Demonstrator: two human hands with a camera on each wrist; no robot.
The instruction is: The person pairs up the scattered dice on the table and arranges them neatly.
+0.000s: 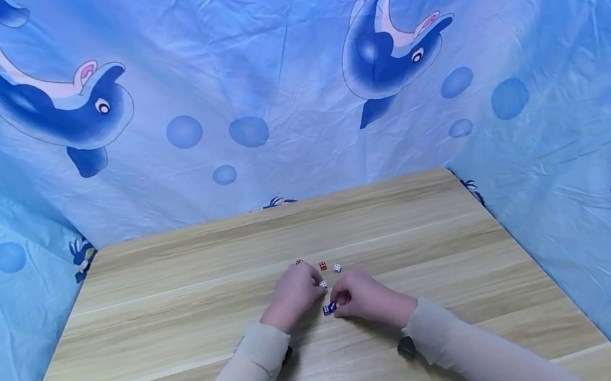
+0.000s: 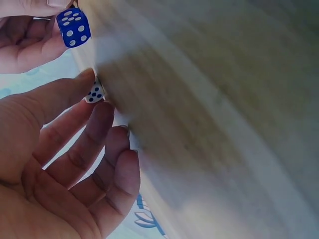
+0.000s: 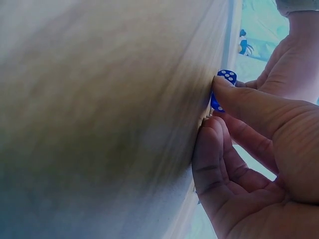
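Observation:
Thumb and index finger of my left hand pinch a white die with dark pips, low over the wooden table. Close by on the right, my right hand holds a blue die between thumb and fingertips. A second blue die sits right beside it, on the side toward the left hand. The thumb partly covers the held die in the right wrist view. Beyond the hands lie a red die and another white die. One more red die shows partly behind the left hand.
The wooden table spreads to both sides of the hands. Blue curtains printed with dolphins stand behind it and along its left and right edges. A dark object is at the right sleeve's cuff.

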